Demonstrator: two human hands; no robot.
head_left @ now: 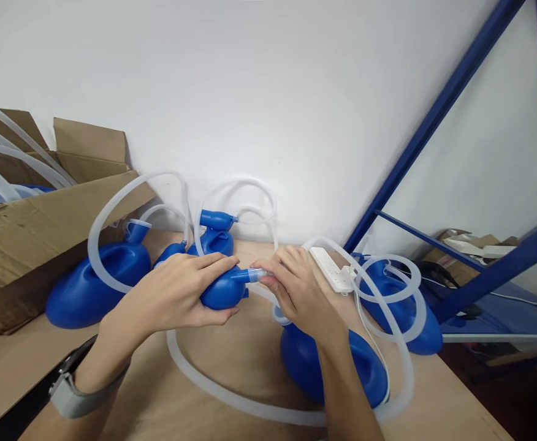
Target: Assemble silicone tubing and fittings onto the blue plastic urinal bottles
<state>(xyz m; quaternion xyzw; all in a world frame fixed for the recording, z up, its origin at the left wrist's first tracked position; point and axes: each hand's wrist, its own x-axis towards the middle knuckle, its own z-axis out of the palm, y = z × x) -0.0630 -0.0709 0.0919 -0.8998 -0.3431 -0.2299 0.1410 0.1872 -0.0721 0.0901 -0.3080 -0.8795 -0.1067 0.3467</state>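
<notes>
My left hand (190, 288) is wrapped round a blue plastic funnel-like piece (225, 291), its narrow spout pointing right. My right hand (296, 288) pinches the end of a clear, whitish plastic tube (255, 275) where it meets that spout. How far the tube sits over the spout is partly covered by my fingers. The long tube (245, 401) loops across the table below my hands. Under my right forearm lies a blue plastic bottle (355, 361) with a carrying handle, partly hidden by the arm.
More blue bottles stand at left (98, 282), at the back (216, 242) and at right (406, 312), with coiled tubes. A cardboard box (43, 226) holding tubes is on the left. A white power strip (331, 269) lies near the wall, beside a blue metal frame (415, 141).
</notes>
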